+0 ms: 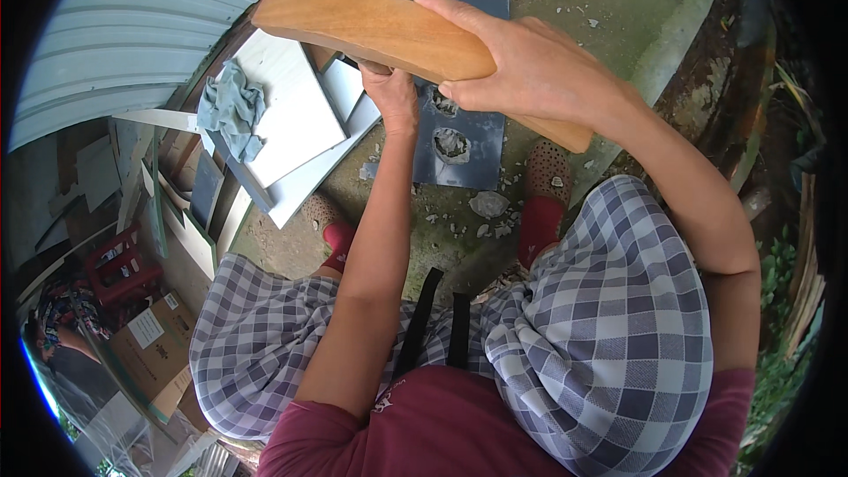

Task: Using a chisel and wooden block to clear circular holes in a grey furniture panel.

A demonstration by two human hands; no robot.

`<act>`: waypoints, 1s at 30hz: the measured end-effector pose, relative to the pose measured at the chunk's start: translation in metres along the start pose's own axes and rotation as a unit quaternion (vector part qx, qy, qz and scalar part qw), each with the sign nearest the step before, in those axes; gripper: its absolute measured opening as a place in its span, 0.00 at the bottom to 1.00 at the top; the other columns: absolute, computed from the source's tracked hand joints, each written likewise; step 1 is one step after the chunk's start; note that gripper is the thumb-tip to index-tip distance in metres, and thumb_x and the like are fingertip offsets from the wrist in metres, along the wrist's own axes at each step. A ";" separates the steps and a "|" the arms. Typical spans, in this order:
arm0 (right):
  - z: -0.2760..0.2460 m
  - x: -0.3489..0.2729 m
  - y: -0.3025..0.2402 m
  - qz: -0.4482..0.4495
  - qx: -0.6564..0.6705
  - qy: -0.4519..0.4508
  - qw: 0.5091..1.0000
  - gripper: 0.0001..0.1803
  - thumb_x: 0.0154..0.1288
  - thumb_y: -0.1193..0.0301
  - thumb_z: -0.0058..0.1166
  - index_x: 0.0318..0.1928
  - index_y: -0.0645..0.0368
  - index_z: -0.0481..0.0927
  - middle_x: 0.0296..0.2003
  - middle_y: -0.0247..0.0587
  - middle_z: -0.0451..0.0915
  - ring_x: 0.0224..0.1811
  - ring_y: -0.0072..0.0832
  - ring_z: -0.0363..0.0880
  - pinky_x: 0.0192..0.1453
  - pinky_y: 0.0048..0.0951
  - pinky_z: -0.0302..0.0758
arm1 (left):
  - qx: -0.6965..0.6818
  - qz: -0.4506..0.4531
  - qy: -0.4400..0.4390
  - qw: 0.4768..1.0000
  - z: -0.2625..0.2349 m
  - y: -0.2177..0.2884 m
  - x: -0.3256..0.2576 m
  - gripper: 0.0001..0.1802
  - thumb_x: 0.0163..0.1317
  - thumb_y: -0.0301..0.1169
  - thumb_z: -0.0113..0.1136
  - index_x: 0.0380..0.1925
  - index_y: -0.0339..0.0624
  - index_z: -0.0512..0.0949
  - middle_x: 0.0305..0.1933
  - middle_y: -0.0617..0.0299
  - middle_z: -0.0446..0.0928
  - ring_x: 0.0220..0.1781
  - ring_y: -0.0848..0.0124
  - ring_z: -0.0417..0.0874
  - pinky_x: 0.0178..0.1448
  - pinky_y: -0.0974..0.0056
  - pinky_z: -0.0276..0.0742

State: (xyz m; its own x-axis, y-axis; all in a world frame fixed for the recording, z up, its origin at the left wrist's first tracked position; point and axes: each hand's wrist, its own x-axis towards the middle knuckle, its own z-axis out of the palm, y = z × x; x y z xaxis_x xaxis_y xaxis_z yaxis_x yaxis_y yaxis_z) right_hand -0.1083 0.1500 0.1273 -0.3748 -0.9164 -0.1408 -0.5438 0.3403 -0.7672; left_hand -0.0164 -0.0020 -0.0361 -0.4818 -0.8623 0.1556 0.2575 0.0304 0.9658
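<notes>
A thick, slightly curved piece of orange-brown wood [371,26] is held up in front of me, tilted down to the right. My right hand [539,66] grips its right part, thumb on the near side and fingers over the top. Below the wood's lower edge is my left hand [391,97], curled closed against a small grey-brown thing [374,67]; the wood hides most of it and some of the fingers. On the ground beneath lies a dark grey sheet [459,163] with whitish, broken lumps [451,147] on it.
Pale fragments [488,204] lie between my feet. At left, a grey-green cloth [231,106] rests on white boards [291,128] beside stacked panels. A red plastic stool [124,269] and cardboard box [157,344] stand further left. Corrugated metal [150,26] rises at upper left; plants [777,291] edge the right.
</notes>
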 end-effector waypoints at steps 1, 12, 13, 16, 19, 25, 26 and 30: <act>0.001 -0.006 -0.002 0.041 0.003 -0.004 0.999 0.43 0.50 0.61 0.58 0.68 0.46 0.58 0.43 0.48 0.79 0.44 0.34 0.80 0.49 0.35 0.74 | 0.002 -0.005 0.004 1.000 -0.003 -0.001 -0.001 0.13 0.57 0.25 0.61 0.41 0.38 0.70 0.38 0.64 0.76 0.39 0.77 0.75 0.47 0.70 0.72; 0.032 -0.065 0.054 0.079 0.219 0.277 0.932 0.44 0.53 0.56 0.57 0.68 0.55 0.56 0.57 0.53 0.70 0.57 0.37 0.72 0.59 0.32 0.67 | 0.037 -0.037 0.046 0.998 -0.010 -0.007 0.006 0.08 0.57 0.26 0.59 0.33 0.41 0.69 0.31 0.66 0.71 0.34 0.76 0.70 0.43 0.69 0.68; 0.034 -0.068 0.056 0.089 0.257 0.278 0.921 0.44 0.53 0.56 0.57 0.68 0.57 0.55 0.58 0.52 0.68 0.60 0.36 0.69 0.61 0.32 0.64 | 0.035 -0.023 0.052 0.998 -0.009 -0.008 0.006 0.08 0.57 0.27 0.59 0.32 0.41 0.68 0.28 0.65 0.70 0.31 0.76 0.70 0.39 0.69 0.67; 0.034 -0.076 0.055 0.105 0.295 0.282 0.907 0.44 0.54 0.56 0.57 0.68 0.59 0.55 0.59 0.51 0.67 0.62 0.36 0.66 0.63 0.31 0.62 | 0.037 -0.007 0.060 0.997 -0.004 -0.010 0.006 0.08 0.57 0.28 0.59 0.30 0.41 0.68 0.25 0.64 0.70 0.28 0.75 0.69 0.36 0.68 0.65; 0.035 -0.078 0.058 0.114 0.288 0.285 0.907 0.44 0.54 0.57 0.57 0.68 0.59 0.55 0.59 0.51 0.67 0.62 0.36 0.66 0.63 0.31 0.61 | 0.030 -0.019 0.051 0.998 -0.006 -0.010 0.006 0.08 0.57 0.26 0.58 0.31 0.41 0.68 0.27 0.66 0.69 0.30 0.76 0.69 0.38 0.70 0.66; 0.037 -0.075 0.063 0.110 0.265 0.282 0.916 0.45 0.54 0.57 0.58 0.69 0.59 0.54 0.58 0.52 0.68 0.60 0.36 0.68 0.62 0.31 0.63 | 0.009 -0.036 0.039 0.999 -0.003 -0.008 0.002 0.08 0.57 0.24 0.57 0.33 0.42 0.68 0.30 0.67 0.69 0.32 0.78 0.69 0.40 0.71 0.67; 0.036 -0.074 0.062 0.108 0.260 0.276 0.919 0.45 0.54 0.57 0.58 0.69 0.59 0.54 0.58 0.52 0.69 0.59 0.36 0.69 0.61 0.31 0.64 | 0.000 -0.037 0.041 0.998 -0.002 -0.009 0.001 0.08 0.57 0.24 0.57 0.33 0.42 0.68 0.30 0.67 0.69 0.32 0.78 0.69 0.39 0.71 0.67; 0.026 -0.063 0.057 0.086 0.204 0.278 0.935 0.44 0.53 0.58 0.58 0.69 0.56 0.55 0.56 0.52 0.71 0.56 0.36 0.72 0.58 0.32 0.67 | 0.015 -0.027 0.044 0.999 0.001 -0.009 -0.001 0.08 0.57 0.24 0.57 0.32 0.42 0.67 0.30 0.66 0.70 0.31 0.78 0.69 0.39 0.71 0.67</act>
State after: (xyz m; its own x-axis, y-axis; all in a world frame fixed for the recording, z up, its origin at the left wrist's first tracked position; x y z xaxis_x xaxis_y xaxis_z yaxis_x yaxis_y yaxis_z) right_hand -0.0964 0.2214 0.0759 -0.8245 -0.5653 -0.0233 -0.1506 0.2589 -0.9541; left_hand -0.0190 -0.0011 -0.0445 -0.4178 -0.9045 0.0856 0.2075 -0.0032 0.9782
